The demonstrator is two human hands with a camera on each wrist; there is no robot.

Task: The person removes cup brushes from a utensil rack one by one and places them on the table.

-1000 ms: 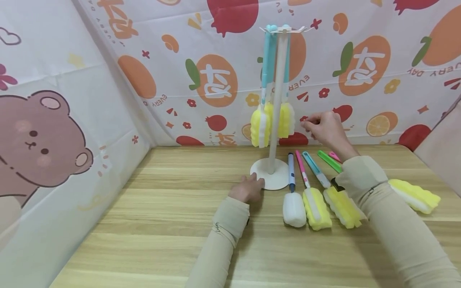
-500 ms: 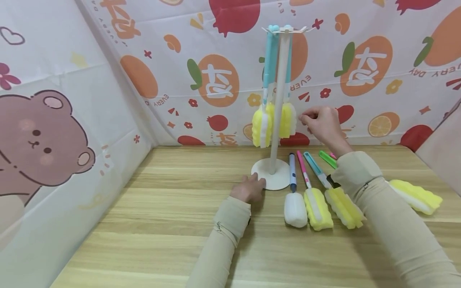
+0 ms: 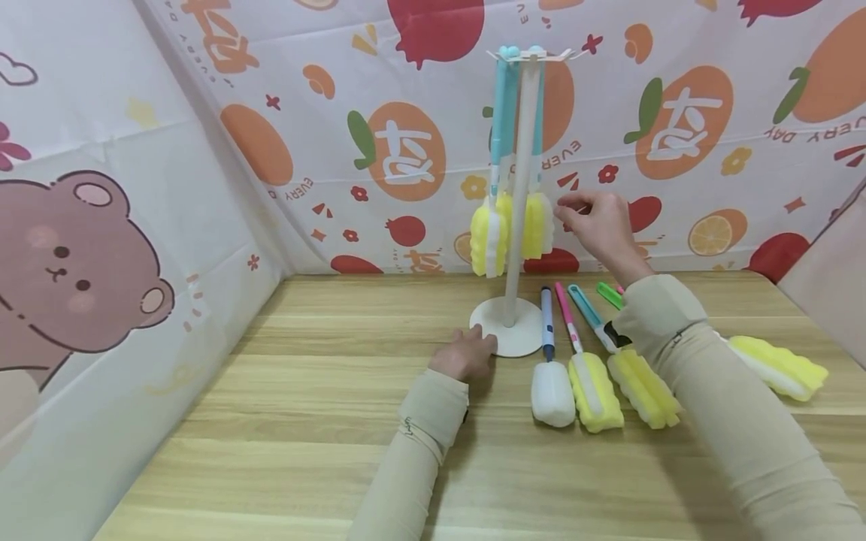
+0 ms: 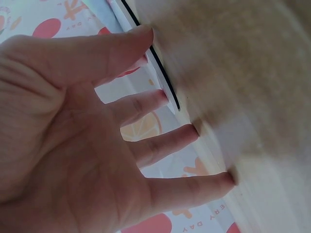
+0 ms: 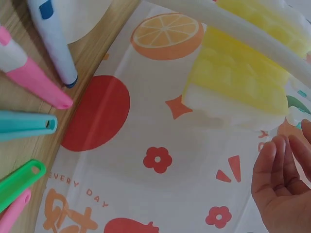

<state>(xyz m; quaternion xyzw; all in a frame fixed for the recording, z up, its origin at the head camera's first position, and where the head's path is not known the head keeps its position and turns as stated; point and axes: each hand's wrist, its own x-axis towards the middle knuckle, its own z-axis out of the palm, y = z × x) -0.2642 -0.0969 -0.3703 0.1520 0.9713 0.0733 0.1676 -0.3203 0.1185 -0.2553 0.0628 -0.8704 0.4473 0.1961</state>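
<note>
My left hand rests at the white round base of an upright stand, its thumb and fingertips spread along the base edge and the table. Turquoise-handled bottle brushes with yellow-and-white sponge heads hang from the stand's top hooks. Just right of the hanging sponge, my right hand is held in the air, fingers loosely bent towards the thumb. In the right wrist view, nothing shows between the fingers of this hand, and the sponge is close by.
Right of the base lie a white-headed brush, a pink-handled brush and a turquoise-handled brush. Another yellow sponge head lies farther right. Green and pink handles point towards the printed backdrop behind the table.
My right hand has shifted left, from a small distance off to right beside the hanging sponge head. My left hand and the brushes stay where they were.
</note>
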